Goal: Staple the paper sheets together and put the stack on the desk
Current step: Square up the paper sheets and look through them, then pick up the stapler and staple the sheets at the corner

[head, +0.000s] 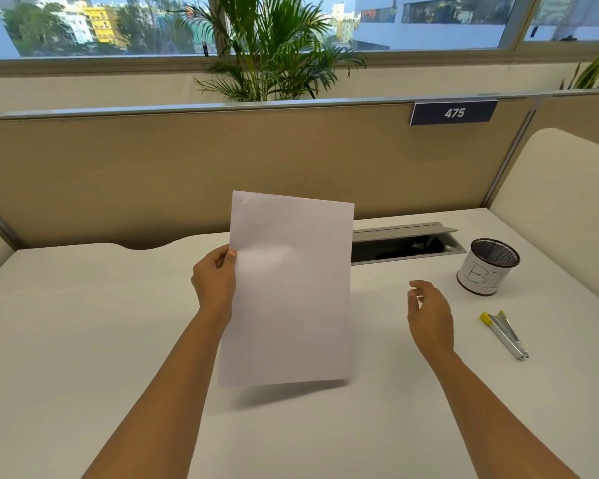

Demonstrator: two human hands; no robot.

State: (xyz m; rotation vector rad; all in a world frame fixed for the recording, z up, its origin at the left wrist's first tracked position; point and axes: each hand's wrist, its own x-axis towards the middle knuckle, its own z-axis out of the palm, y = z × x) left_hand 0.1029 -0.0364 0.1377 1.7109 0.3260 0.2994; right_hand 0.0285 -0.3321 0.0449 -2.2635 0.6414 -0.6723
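white paper stack (287, 288) held upright above table (83, 340), shadow beneath its lower edge. left hand (215, 281) grip clamped on stack's left edge, thumb on front. right hand (429, 316) apart from paper, fingers loosely spread, holding nothing. we see faint mark at stack's top-left corner, perhaps staple. stapler (504, 335) lies flat right of right hand, near mesh cup (488, 266).

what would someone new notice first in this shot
The white paper, held up over the middle of the desk by the left hand at its left edge. Next the empty right hand, open beside it, and the stapler lying on the desk further right, near a mesh cup.
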